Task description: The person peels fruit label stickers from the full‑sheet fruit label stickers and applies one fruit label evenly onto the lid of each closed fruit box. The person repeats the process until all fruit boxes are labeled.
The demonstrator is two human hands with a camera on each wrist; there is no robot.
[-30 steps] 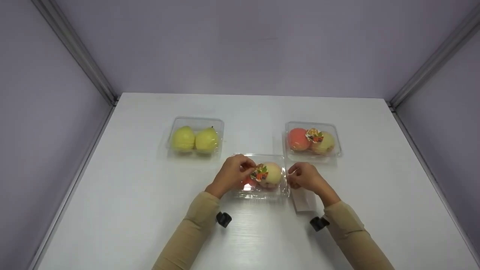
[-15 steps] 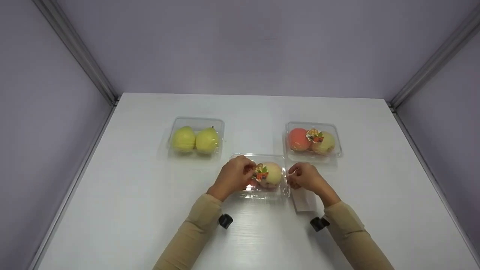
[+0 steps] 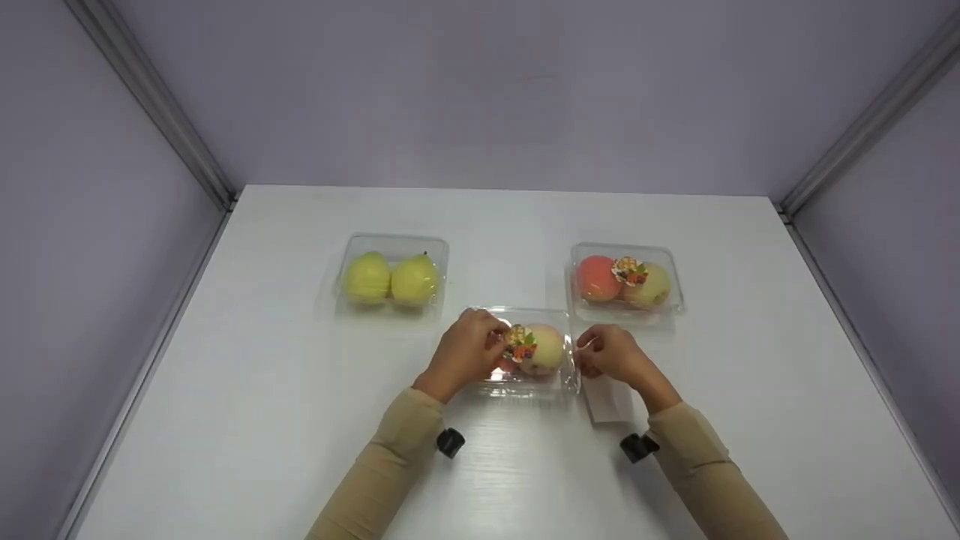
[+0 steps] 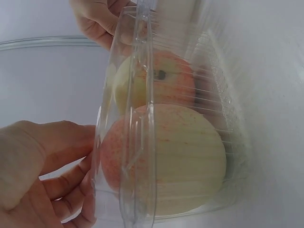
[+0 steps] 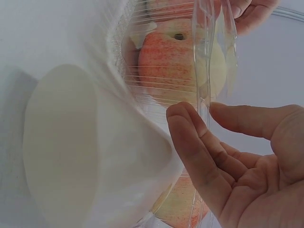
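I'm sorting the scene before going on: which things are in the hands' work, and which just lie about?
In hand:
- left hand
- right hand
- near clear box of apples, sticker on its lid

Lying about:
- box of pears
- far box of apples
- white paper

Bright, even light; blurred wrist close-ups

A clear box of two pears [image 3: 390, 279] sat at the worktop's [image 3: 262, 420] left rear, well apart from a stickered box of apples [image 3: 625, 283] at right rear.
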